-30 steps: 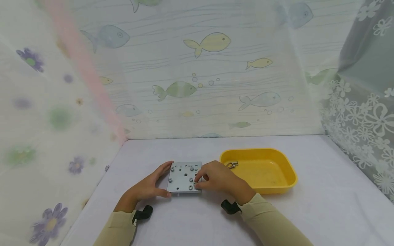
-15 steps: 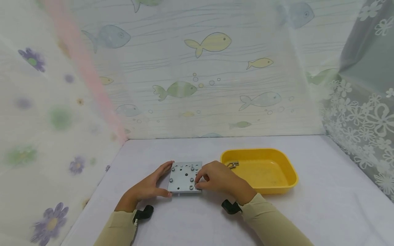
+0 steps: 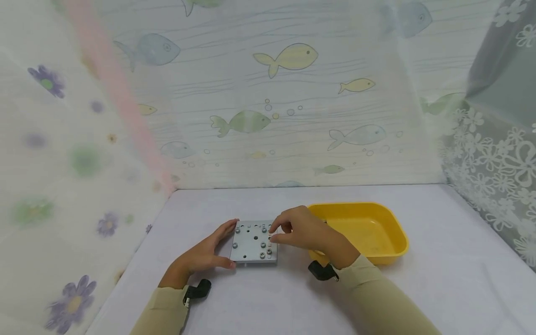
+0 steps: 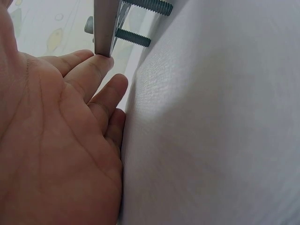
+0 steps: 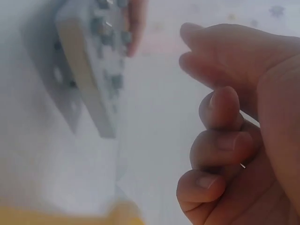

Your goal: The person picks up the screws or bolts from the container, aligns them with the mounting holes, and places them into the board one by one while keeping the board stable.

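A square metal plate [image 3: 247,249] with holes carries several socket-head bolts [image 3: 263,244] standing in it. My left hand [image 3: 201,255] grips the plate's left side, thumb at the near corner and fingers at the far one. In the left wrist view, threaded bolt shanks [image 4: 133,37] poke out under the plate edge [image 4: 103,33], which rests against the fingers. My right hand [image 3: 303,231] hovers over the plate's right edge. Its thumb and index finger are parted, the other fingers loosely curled, with nothing between them in the right wrist view.
A yellow tray [image 3: 377,258] stands on the white-covered table [image 3: 268,298], right of the plate and partly behind my right hand. A bit of metal shows at its left inside; my hand covers the rest. Patterned curtains [image 3: 234,153] close off the back and sides.
My right hand has let go of the bolt near the plate's lower right corner and lifted up and away. That bolt now stands uncovered. My left hand keeps its hold.
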Available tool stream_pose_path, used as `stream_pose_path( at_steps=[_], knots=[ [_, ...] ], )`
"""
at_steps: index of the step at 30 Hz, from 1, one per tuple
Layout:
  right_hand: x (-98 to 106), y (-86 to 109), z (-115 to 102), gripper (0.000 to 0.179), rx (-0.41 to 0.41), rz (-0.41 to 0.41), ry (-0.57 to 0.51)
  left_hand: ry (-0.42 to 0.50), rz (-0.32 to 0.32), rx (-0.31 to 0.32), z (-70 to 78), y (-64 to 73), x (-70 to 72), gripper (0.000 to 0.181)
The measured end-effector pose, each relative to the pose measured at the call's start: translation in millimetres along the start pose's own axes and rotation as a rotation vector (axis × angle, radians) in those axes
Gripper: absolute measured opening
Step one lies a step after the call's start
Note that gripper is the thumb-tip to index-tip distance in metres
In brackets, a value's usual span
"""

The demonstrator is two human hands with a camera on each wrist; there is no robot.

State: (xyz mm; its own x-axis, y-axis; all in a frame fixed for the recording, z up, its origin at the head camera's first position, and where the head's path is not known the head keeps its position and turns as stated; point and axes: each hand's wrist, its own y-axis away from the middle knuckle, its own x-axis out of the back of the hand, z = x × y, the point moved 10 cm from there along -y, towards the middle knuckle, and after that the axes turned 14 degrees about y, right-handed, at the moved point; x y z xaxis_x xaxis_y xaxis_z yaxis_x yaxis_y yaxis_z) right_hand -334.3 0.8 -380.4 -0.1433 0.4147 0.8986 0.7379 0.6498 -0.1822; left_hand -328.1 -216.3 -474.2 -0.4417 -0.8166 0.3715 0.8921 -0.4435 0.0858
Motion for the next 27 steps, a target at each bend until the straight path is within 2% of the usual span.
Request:
stream_pose_path(
  at_steps=[3,9,14,20,27],
  knots=[
    [14.6,1.6,6.1,0.009,-0.004,0.013,-0.050,0.005,-0.007,-0.006,-0.4,-0.8,-0.4,0.120],
    [32.8,5.8,33.2,0.006,-0.082,0.017,-0.078,0.001,0.000,-0.015,-0.3,-1.6,1.7,0.120],
    [36.8,11.9,52.8,0.014,-0.116,-0.026,-0.127,0.010,-0.006,-0.013,-0.2,-0.8,0.8,0.120],
    [37.0,19.6,73.8,0.015,-0.129,-0.074,-0.145,0.014,-0.003,-0.011,-1.5,-0.9,0.2,0.121],
    [38.7,25.4,100.2,0.014,-0.134,-0.060,-0.184,0.017,-0.001,-0.009,-2.5,-0.9,-0.1,0.121]
  ],
)
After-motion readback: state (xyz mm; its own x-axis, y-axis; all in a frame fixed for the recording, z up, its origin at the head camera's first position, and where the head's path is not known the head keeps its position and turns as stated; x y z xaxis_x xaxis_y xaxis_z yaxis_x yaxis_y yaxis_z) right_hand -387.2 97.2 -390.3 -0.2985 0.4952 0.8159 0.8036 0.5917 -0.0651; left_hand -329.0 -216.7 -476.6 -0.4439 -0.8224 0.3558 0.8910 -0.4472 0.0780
